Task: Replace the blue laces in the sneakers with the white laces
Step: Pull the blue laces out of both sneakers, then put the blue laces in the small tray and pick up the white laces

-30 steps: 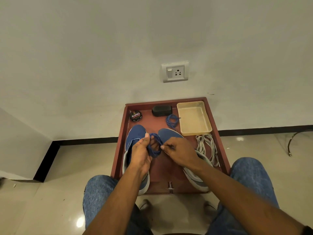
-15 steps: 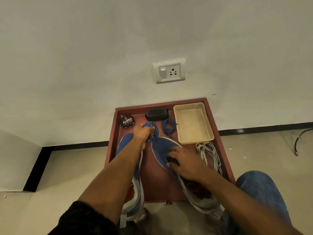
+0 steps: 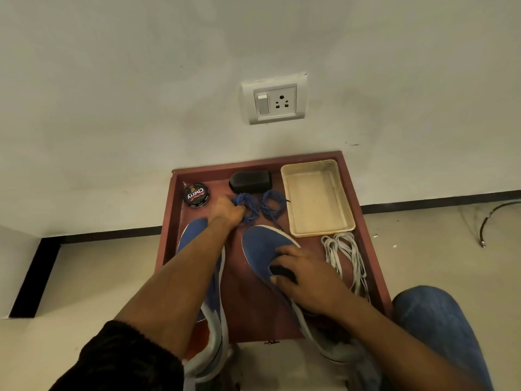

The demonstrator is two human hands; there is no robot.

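**Blue lace carried to the far end of the tray**

Since a second ago the left hand (image 3: 228, 210) has reached away from the shoes to the tray's (image 3: 169, 221) far end, fingers curled round a bundled blue lace (image 3: 248, 207) just beside a second blue lace bundle (image 3: 272, 204). The right hand (image 3: 304, 277) rests on the right sneaker (image 3: 265, 246), fingers bent over its opening. Both sneakers lie lengthwise, toes towards the wall; the left sneaker (image 3: 194, 232) is partly under the forearm. The white laces (image 3: 346, 255) lie along the tray's right side.
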